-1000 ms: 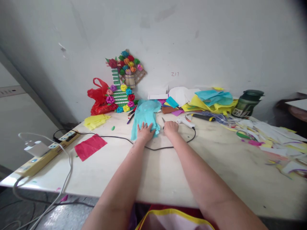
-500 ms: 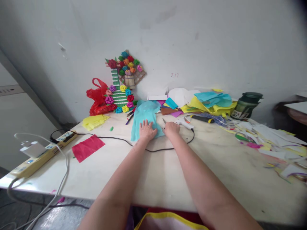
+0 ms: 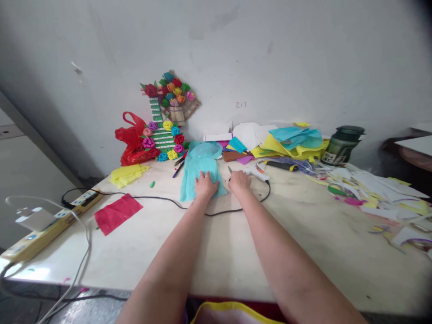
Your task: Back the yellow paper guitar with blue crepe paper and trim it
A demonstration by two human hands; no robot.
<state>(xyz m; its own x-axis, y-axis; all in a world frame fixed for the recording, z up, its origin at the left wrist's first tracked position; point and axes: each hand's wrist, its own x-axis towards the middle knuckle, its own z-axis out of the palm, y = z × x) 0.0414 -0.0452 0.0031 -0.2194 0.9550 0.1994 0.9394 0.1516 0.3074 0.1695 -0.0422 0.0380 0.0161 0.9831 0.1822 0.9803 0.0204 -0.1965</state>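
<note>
My left hand (image 3: 205, 184) lies flat, fingers spread, on the near end of a long turquoise sheet of tissue paper (image 3: 197, 168) on the table. My right hand (image 3: 239, 180) rests just to its right with the fingers curled round a small pair of scissors (image 3: 230, 171), whose pointed tip sticks out toward the wall. A white glue gun (image 3: 257, 173) lies just beyond my right hand, and its black cord (image 3: 222, 210) loops across the table under both wrists.
A pale table (image 3: 216, 243) carries a red paper sheet (image 3: 116, 213), yellow paper (image 3: 128, 174), a power strip (image 3: 50, 222) at the left edge, a paper-flower craft (image 3: 167, 117) and red bag (image 3: 133, 141) against the wall, stacked coloured paper (image 3: 290, 141), a dark green jar (image 3: 342, 145) and scraps (image 3: 378, 193) at right.
My left hand has slid slightly nearer on the turquoise paper. The view has shifted a little to the right; the right hand has stayed in place.
</note>
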